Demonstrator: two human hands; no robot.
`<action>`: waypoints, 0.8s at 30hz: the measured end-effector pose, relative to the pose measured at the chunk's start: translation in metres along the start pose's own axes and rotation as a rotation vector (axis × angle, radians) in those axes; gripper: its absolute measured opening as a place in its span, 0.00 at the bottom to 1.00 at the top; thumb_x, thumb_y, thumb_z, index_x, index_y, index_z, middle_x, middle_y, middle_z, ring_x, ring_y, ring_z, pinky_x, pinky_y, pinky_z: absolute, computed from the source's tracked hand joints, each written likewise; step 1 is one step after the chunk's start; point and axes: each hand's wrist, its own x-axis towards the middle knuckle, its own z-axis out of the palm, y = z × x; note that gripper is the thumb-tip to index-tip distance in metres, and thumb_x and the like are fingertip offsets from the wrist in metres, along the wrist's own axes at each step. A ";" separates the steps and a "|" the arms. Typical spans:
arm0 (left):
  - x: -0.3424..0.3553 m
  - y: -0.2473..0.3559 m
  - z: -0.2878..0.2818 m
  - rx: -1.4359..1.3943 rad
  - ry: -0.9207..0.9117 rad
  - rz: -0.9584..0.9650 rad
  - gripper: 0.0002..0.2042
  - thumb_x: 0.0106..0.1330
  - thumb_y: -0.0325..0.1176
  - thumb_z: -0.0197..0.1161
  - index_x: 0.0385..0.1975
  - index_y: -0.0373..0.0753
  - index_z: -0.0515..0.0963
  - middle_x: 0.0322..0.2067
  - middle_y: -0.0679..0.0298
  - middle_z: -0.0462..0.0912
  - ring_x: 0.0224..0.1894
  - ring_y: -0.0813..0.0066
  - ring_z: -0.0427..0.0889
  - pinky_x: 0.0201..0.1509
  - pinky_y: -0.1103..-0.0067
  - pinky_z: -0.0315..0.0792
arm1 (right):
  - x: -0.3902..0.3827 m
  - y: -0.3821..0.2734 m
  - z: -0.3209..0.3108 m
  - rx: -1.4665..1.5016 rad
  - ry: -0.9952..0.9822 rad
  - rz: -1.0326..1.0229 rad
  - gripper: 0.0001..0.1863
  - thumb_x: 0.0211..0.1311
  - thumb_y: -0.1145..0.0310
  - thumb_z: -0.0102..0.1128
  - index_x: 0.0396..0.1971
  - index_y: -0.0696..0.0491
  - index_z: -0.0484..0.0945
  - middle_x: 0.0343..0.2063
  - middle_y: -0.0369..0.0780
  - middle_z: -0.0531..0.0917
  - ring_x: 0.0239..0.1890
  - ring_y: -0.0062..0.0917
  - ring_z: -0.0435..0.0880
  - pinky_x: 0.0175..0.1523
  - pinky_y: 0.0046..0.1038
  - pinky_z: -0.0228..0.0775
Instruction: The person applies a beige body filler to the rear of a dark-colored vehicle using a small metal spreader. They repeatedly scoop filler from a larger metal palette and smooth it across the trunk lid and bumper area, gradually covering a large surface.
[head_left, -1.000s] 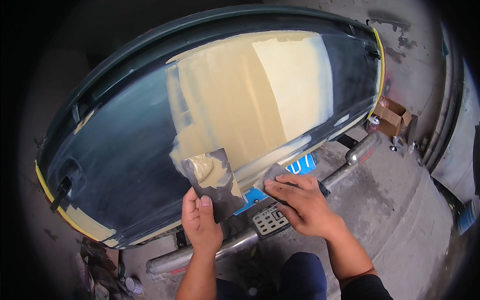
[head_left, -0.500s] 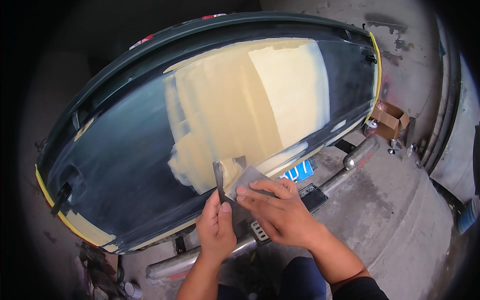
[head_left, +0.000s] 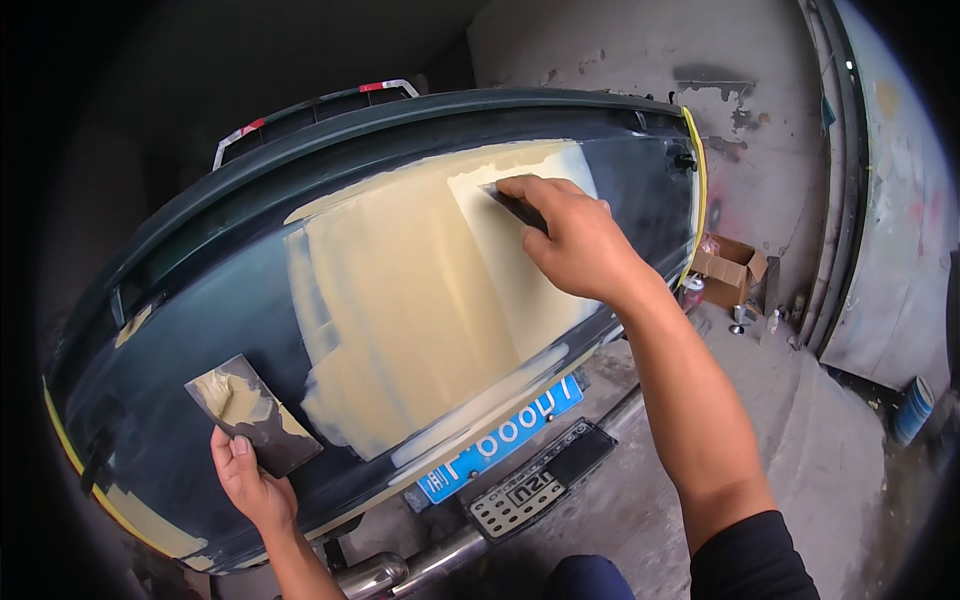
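Observation:
A large dark green vehicle tailgate (head_left: 220,290) fills the middle, with a broad patch of smoothed beige body filler (head_left: 390,300) and a paler cream strip (head_left: 545,300) to its right. My right hand (head_left: 585,245) grips a dark, thin putty spreader (head_left: 518,208) near the top of the cream strip. The spreader's edge appears to touch the panel. Low on the left, my left hand (head_left: 252,488) pinches a flat dark putty plate (head_left: 280,450) by its lower edge. A smear of beige putty (head_left: 228,395) lies on the plate's upper part.
Yellow masking tape (head_left: 699,190) lines the tailgate's right edge. Below the panel are a blue licence plate (head_left: 500,435), a bumper step (head_left: 520,500) and a metal bar (head_left: 440,562). A cardboard box (head_left: 725,270) stands by the wall; a blue can (head_left: 913,410) is farther right.
My hands have parted. The right has carried the spreader from the putty plate up and right to the panel's top; the left has moved left with the plate. The view has shifted too.

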 end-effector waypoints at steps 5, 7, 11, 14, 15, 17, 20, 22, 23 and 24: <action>-0.001 -0.001 -0.002 -0.001 -0.066 -0.004 0.19 0.79 0.30 0.52 0.66 0.30 0.67 0.58 0.56 0.79 0.59 0.70 0.80 0.67 0.73 0.70 | 0.035 -0.008 -0.003 -0.046 -0.120 0.047 0.26 0.62 0.76 0.52 0.62 0.51 0.76 0.54 0.48 0.83 0.63 0.44 0.77 0.66 0.60 0.60; -0.002 -0.002 -0.002 -0.016 -0.066 -0.005 0.19 0.79 0.30 0.52 0.66 0.30 0.67 0.58 0.56 0.79 0.59 0.70 0.80 0.67 0.73 0.70 | 0.042 -0.009 -0.001 -0.105 -0.103 -0.002 0.26 0.60 0.76 0.53 0.60 0.54 0.76 0.52 0.50 0.84 0.59 0.45 0.80 0.63 0.47 0.69; -0.003 -0.003 -0.003 -0.019 -0.062 0.003 0.19 0.79 0.30 0.52 0.66 0.30 0.66 0.58 0.56 0.79 0.59 0.70 0.79 0.67 0.74 0.70 | 0.047 -0.011 0.005 -0.133 -0.108 -0.049 0.25 0.60 0.76 0.53 0.59 0.56 0.77 0.51 0.51 0.84 0.57 0.45 0.81 0.62 0.40 0.73; -0.004 -0.001 -0.004 -0.018 -0.048 -0.010 0.20 0.79 0.30 0.51 0.66 0.30 0.66 0.58 0.56 0.79 0.59 0.70 0.79 0.67 0.74 0.70 | 0.044 -0.018 0.011 -0.127 -0.111 -0.030 0.25 0.60 0.77 0.52 0.59 0.57 0.76 0.51 0.51 0.84 0.56 0.46 0.81 0.62 0.40 0.72; -0.005 -0.001 -0.004 -0.015 -0.042 -0.008 0.20 0.79 0.30 0.51 0.66 0.30 0.66 0.58 0.56 0.79 0.59 0.70 0.79 0.67 0.74 0.70 | 0.044 -0.017 0.011 -0.123 -0.121 -0.039 0.25 0.60 0.77 0.52 0.59 0.57 0.76 0.51 0.51 0.84 0.56 0.46 0.81 0.62 0.40 0.72; -0.005 0.000 -0.003 -0.008 -0.032 -0.007 0.20 0.79 0.30 0.51 0.67 0.29 0.65 0.58 0.56 0.79 0.59 0.70 0.79 0.67 0.74 0.70 | 0.043 -0.013 0.010 -0.114 -0.140 -0.055 0.25 0.59 0.78 0.53 0.59 0.57 0.76 0.51 0.51 0.84 0.56 0.46 0.80 0.62 0.40 0.72; -0.006 0.000 -0.005 -0.024 -0.041 -0.005 0.21 0.80 0.30 0.51 0.68 0.29 0.64 0.60 0.54 0.77 0.61 0.69 0.78 0.69 0.72 0.69 | 0.035 -0.014 0.007 -0.062 -0.190 -0.016 0.26 0.61 0.77 0.52 0.61 0.51 0.77 0.53 0.49 0.83 0.61 0.46 0.78 0.65 0.58 0.64; -0.007 -0.002 -0.009 -0.034 -0.052 -0.003 0.21 0.80 0.30 0.50 0.68 0.29 0.64 0.61 0.54 0.76 0.63 0.68 0.77 0.70 0.72 0.68 | 0.027 -0.010 0.009 -0.057 -0.180 -0.049 0.26 0.60 0.77 0.51 0.60 0.51 0.77 0.53 0.49 0.83 0.61 0.46 0.78 0.64 0.56 0.65; -0.007 -0.001 -0.010 -0.038 -0.048 0.000 0.21 0.80 0.30 0.50 0.68 0.29 0.63 0.61 0.54 0.76 0.63 0.68 0.77 0.70 0.72 0.68 | 0.023 -0.009 0.011 -0.050 -0.173 -0.067 0.26 0.60 0.78 0.51 0.60 0.52 0.77 0.53 0.48 0.83 0.61 0.46 0.78 0.63 0.55 0.66; -0.008 -0.001 -0.011 -0.042 -0.045 0.003 0.21 0.80 0.30 0.50 0.68 0.29 0.63 0.61 0.54 0.76 0.63 0.68 0.77 0.70 0.72 0.68 | 0.019 -0.008 0.012 -0.035 -0.168 -0.078 0.26 0.59 0.78 0.51 0.60 0.52 0.78 0.53 0.48 0.83 0.61 0.46 0.78 0.63 0.55 0.66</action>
